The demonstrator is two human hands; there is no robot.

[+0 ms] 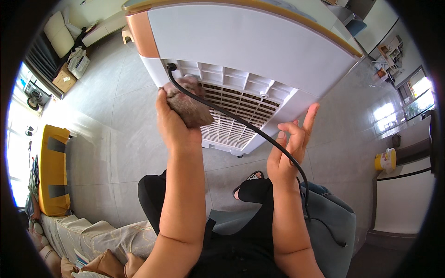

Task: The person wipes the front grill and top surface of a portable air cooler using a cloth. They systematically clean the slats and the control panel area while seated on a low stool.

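Observation:
A tall white air cooler [232, 37] with gold-coloured trim stands before me, its slatted rear grille [232, 132] facing me. My left hand [172, 121] is closed on a greyish-brown cloth [191, 109], held at the grille's left side; the cloth hides part of the slats. A black power cord [232, 116] comes out of the panel's upper left, crosses the cloth and grille, and runs past my right hand [289, 150] down to its plug [342, 244]. My right hand is open, fingers apart, with fingertips at the cooler's lower right edge. The cord lies across its palm side.
Grey tiles [102, 153] surround the cooler. At left are a yellow case-like object [53, 171] and a covered sofa [97, 236]. A grey-blue seat [331, 222] is under me. A yellow-and-white bucket [385, 160] and a white cabinet [403, 199] stand at right.

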